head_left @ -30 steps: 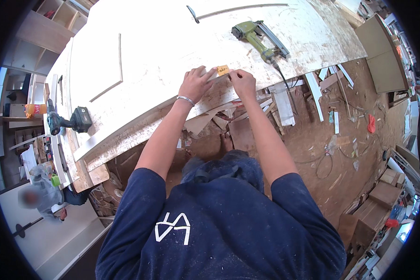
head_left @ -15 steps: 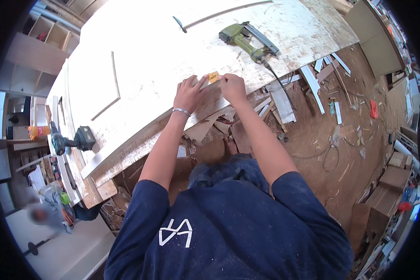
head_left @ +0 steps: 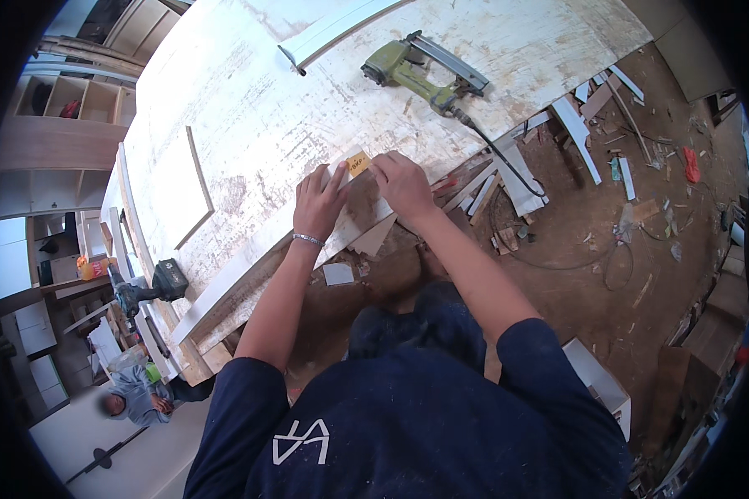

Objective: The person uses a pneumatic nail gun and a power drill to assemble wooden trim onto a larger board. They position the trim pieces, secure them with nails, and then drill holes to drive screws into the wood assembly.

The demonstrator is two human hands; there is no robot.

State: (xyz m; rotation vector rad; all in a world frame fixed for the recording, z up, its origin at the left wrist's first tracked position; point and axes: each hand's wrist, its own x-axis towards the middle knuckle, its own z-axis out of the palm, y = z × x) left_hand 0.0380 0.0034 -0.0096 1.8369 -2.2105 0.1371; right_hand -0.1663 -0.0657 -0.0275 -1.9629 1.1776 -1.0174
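Note:
A long, narrow white board (head_left: 218,298) runs along the near edge of the workbench, a yellow label (head_left: 357,164) with dark print stuck near its right end. My left hand (head_left: 318,205) rests over this board just left of the label, fingers bent across its top and thumb beside the label. At the label's right side, my right hand (head_left: 402,183) is closed on the board's end, fingertips touching the label's edge. The exact grip beneath my right fingers is hidden. Beyond my hands, a green nail gun (head_left: 420,75) lies on the bench with its hose attached.
The white, scuffed workbench (head_left: 250,108) also carries a flat white panel (head_left: 183,187), another strip (head_left: 341,33) and a cordless drill (head_left: 146,289). Wood offcuts (head_left: 576,133) litter the floor at right. A seated person (head_left: 141,395) is at lower left, near cabinets.
The view has shifted, so the bench and tools sit differently in the picture. Both hands stay at the label end of the board; my right fingers have come closer to the label.

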